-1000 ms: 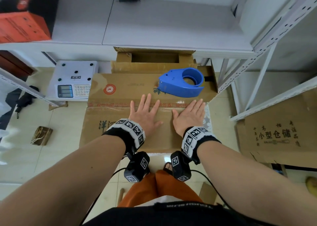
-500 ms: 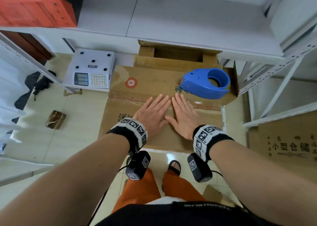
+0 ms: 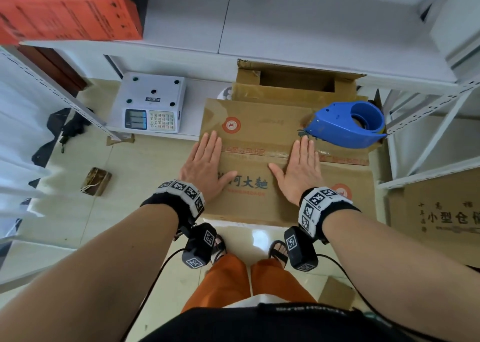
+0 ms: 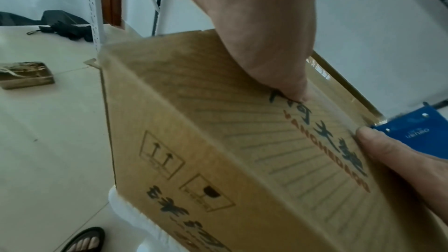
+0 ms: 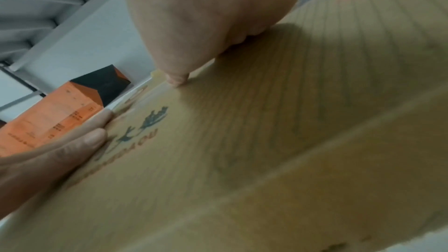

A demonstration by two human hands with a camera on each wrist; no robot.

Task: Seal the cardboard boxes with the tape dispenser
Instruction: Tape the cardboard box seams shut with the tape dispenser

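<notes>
A brown cardboard box (image 3: pixel 259 123) stands in front of me, flaps closed and a taped seam across its top. My left hand (image 3: pixel 205 165) lies flat, fingers straight, pressing the left part of the top over the seam. My right hand (image 3: pixel 301 170) presses flat further right on the same seam. The blue tape dispenser (image 3: pixel 348 124) rests on the box's far right corner, just beyond my right fingertips. The left wrist view shows the box side (image 4: pixel 194 150) and a corner of the dispenser (image 4: pixel 412 131). The right wrist view shows the box top (image 5: pixel 266 141), blurred.
A second box (image 3: pixel 296 84) with open flaps stands behind the first, under a white table (image 3: pixel 285 24). A white scale (image 3: pixel 153 105) sits on the floor to the left. A metal shelf frame (image 3: pixel 428 134) and another carton (image 3: pixel 441 211) are to the right. An orange box (image 3: pixel 67 17) lies far left.
My hands, side by side at the middle of the seam half a second ago, have slid apart along it, the left leftwards and the right rightwards. The dispenser has not moved.
</notes>
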